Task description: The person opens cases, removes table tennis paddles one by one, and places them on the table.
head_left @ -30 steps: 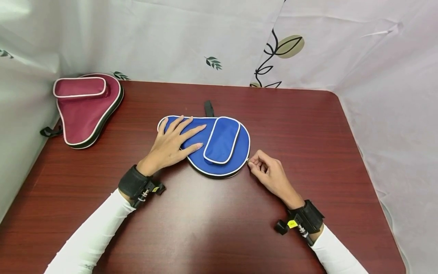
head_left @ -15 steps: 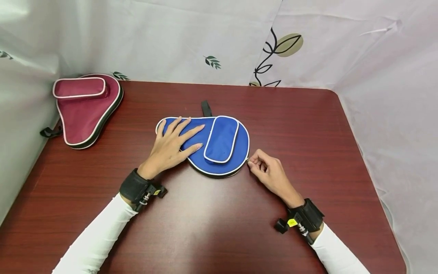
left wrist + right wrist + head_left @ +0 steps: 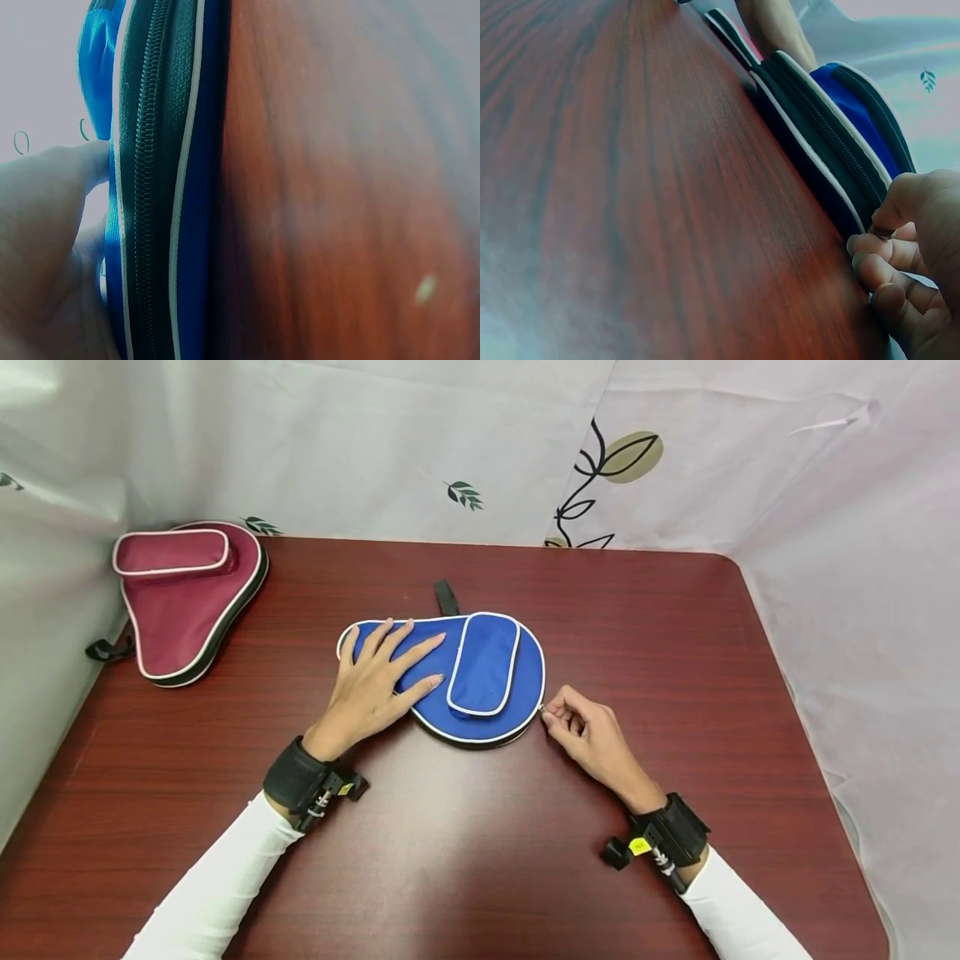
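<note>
A blue paddle-shaped zip case (image 3: 431,681) with white piping and a raised pocket (image 3: 486,664) lies flat on the table. Spread across its narrow end, my left hand (image 3: 371,685) presses down with straight fingers. At the rounded right edge my right hand (image 3: 588,731) pinches the small zipper pull (image 3: 883,234) between thumb and forefinger. The zipper (image 3: 146,150) runs along the dark side band, and its teeth look meshed in the left wrist view. A black strap (image 3: 446,598) sticks out behind the case.
A similar maroon case (image 3: 183,602) with a black strap lies at the table's far left corner. The brown wooden table (image 3: 675,635) meets a pale printed curtain (image 3: 337,452) along the back and sides.
The blue case has shifted slightly left together with my left hand, and its strap leans further left. My right hand keeps its pinch on the zipper pull, nearly still.
</note>
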Action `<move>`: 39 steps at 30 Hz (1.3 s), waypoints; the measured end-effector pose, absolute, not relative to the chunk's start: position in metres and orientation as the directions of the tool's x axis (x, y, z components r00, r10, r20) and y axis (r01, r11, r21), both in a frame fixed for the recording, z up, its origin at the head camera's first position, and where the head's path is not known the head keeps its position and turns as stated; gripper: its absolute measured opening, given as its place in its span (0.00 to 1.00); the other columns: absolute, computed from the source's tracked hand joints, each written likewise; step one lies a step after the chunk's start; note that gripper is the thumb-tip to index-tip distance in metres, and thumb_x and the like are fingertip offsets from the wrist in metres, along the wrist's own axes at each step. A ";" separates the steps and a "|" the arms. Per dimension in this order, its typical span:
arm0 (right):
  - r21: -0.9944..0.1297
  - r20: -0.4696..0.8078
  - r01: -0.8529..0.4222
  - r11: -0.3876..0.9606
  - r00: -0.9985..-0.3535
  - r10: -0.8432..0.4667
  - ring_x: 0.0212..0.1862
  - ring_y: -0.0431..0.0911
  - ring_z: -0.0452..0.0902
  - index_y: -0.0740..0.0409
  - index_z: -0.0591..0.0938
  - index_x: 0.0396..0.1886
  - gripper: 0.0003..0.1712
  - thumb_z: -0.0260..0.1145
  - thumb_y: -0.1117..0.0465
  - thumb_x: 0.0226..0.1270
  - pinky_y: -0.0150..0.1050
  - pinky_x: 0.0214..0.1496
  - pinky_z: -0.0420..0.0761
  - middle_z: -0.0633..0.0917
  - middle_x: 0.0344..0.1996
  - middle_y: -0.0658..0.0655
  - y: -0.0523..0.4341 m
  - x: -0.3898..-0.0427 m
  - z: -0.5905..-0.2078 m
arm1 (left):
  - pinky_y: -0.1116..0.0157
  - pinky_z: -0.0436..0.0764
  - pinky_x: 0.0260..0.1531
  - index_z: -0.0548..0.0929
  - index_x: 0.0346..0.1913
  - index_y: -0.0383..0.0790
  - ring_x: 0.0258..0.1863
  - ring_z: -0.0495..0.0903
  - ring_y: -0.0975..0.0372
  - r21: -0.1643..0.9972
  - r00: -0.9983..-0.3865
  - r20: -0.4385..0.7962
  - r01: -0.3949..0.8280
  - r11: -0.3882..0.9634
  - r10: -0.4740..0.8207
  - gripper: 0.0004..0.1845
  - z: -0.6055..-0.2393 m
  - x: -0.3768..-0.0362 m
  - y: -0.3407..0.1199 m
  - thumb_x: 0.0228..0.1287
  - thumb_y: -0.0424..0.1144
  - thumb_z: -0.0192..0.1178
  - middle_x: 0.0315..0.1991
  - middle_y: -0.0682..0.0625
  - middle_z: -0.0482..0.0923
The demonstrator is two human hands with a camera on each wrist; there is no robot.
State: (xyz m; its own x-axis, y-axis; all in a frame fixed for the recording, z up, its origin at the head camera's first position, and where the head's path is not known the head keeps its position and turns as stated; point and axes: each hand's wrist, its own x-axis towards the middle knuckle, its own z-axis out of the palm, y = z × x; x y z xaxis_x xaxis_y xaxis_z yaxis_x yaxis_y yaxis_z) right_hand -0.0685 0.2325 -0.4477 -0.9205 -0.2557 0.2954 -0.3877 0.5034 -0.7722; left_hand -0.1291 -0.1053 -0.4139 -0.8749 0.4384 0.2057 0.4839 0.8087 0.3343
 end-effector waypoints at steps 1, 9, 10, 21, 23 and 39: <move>-0.771 0.298 -0.391 0.503 -0.919 -0.257 0.23 0.38 0.72 0.46 0.80 0.32 0.08 0.68 0.63 0.70 0.29 0.22 0.70 0.79 0.23 0.44 0.232 -0.069 -0.448 | 0.35 0.38 0.71 0.67 0.76 0.66 0.78 0.51 0.45 0.333 -0.878 0.207 0.479 0.812 0.433 0.32 -0.414 -0.128 -0.105 0.72 0.66 0.52 0.78 0.46 0.60; -0.768 0.304 -0.399 0.502 -0.916 -0.263 0.23 0.38 0.72 0.47 0.80 0.32 0.08 0.69 0.64 0.70 0.29 0.23 0.71 0.78 0.23 0.44 0.231 -0.068 -0.446 | 0.35 0.41 0.71 0.68 0.75 0.66 0.78 0.52 0.46 0.320 -0.890 0.221 0.453 0.832 0.400 0.32 -0.415 -0.122 -0.103 0.71 0.67 0.52 0.77 0.45 0.60; -0.768 0.304 -0.398 0.501 -0.916 -0.263 0.23 0.38 0.72 0.47 0.81 0.32 0.08 0.69 0.64 0.69 0.29 0.23 0.71 0.78 0.23 0.44 0.231 -0.068 -0.446 | 0.35 0.42 0.71 0.68 0.75 0.65 0.78 0.52 0.46 0.319 -0.890 0.225 0.453 0.833 0.398 0.32 -0.415 -0.122 -0.102 0.71 0.67 0.52 0.77 0.45 0.60; -0.763 0.310 -0.403 0.505 -0.914 -0.261 0.23 0.39 0.72 0.47 0.80 0.33 0.07 0.68 0.63 0.70 0.29 0.23 0.71 0.78 0.23 0.44 0.231 -0.068 -0.447 | 0.34 0.42 0.70 0.67 0.76 0.67 0.77 0.55 0.45 0.296 -0.904 0.239 0.415 0.861 0.354 0.33 -0.414 -0.113 -0.099 0.71 0.67 0.52 0.76 0.44 0.62; -0.766 0.307 -0.396 0.506 -0.917 -0.253 0.23 0.39 0.72 0.47 0.80 0.33 0.07 0.69 0.63 0.70 0.29 0.23 0.71 0.79 0.23 0.44 0.231 -0.068 -0.447 | 0.34 0.42 0.70 0.66 0.76 0.67 0.77 0.54 0.45 0.289 -0.908 0.222 0.409 0.866 0.355 0.33 -0.413 -0.111 -0.098 0.70 0.67 0.51 0.77 0.43 0.61; -0.774 0.278 -0.360 0.520 -0.932 -0.232 0.23 0.39 0.73 0.46 0.80 0.34 0.07 0.68 0.61 0.71 0.30 0.22 0.72 0.79 0.24 0.44 0.231 -0.068 -0.447 | 0.37 0.47 0.73 0.63 0.77 0.70 0.80 0.46 0.50 0.330 -0.637 -0.003 0.727 0.602 0.771 0.34 -0.389 -0.159 -0.137 0.70 0.66 0.55 0.81 0.54 0.50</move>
State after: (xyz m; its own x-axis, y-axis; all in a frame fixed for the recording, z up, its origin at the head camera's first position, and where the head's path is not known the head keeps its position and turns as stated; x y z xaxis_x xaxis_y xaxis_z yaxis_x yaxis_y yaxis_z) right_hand -0.0679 0.2312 -0.4468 -0.9323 -0.2318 0.2777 -0.3600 0.5203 -0.7744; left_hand -0.1591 -0.1372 -0.3889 -0.6373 0.7706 -0.0031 0.7269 0.6025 0.3297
